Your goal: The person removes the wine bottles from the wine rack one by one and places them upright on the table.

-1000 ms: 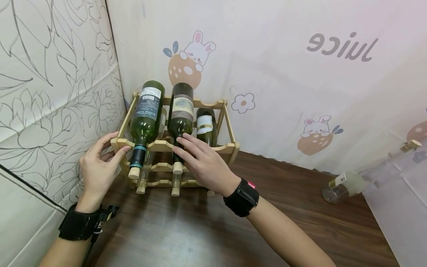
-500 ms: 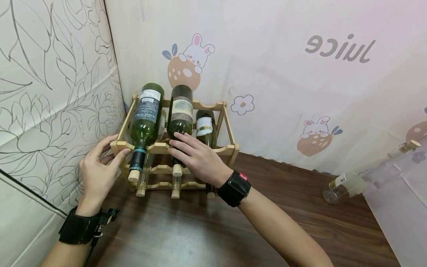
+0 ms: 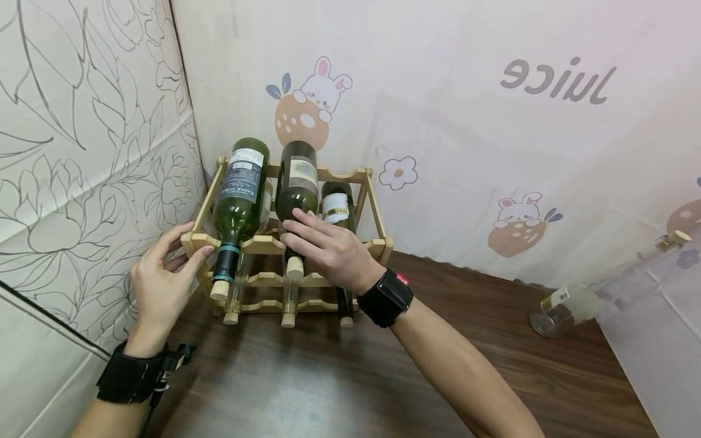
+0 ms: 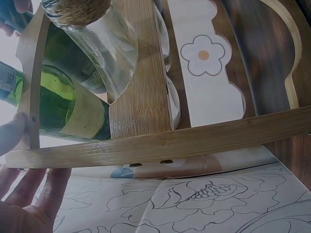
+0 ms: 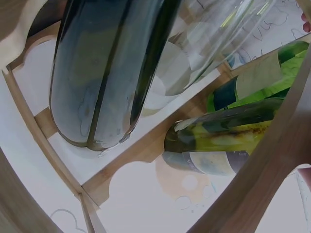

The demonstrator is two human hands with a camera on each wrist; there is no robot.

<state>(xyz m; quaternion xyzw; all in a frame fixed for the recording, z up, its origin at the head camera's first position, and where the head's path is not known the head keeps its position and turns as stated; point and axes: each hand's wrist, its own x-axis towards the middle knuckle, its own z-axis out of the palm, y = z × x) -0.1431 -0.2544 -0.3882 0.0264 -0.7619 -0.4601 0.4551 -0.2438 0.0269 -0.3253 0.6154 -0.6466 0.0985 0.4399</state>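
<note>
My left hand grips the top front left corner of a wooden wine rack, thumb over the front bar. In the left wrist view its fingers lie against the rack's side rail. With its fingers over the neck, my right hand holds a dark wine bottle in the middle of the top tier, its cork pointing toward me. The thumb is hidden. Left of it lies a green wine bottle with a blue-black neck wrap. Lower right, a dark bottle with a white label is partly covered.
Corked clear bottles show lower in the rack, their corks facing me. The rack stands on a dark wooden table beside a patterned left wall and a back wall. A clear corked bottle leans at the far right.
The middle bottle's corked end has risen a little and its label has turned to the right. My right hand shifted left, then slightly up with the neck. The left hand stays on the rack.
</note>
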